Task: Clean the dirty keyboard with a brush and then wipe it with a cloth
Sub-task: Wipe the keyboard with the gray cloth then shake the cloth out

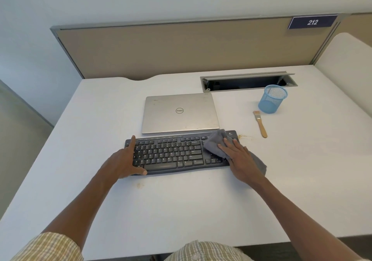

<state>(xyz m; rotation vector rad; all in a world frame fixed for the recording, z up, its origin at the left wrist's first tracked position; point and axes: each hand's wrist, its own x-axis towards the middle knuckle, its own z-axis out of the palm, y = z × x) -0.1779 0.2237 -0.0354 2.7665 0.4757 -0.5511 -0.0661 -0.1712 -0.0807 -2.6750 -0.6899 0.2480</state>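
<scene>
Two hands on keyboard (171, 154), right hand (239, 158) pressing cloth (215, 144), left hand (124, 160) steadying

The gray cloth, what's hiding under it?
The gray cloth lies on the keyboard's right end, pressed by the right hand. The keys beneath are covered, so any dirt there can't be seen.
</scene>
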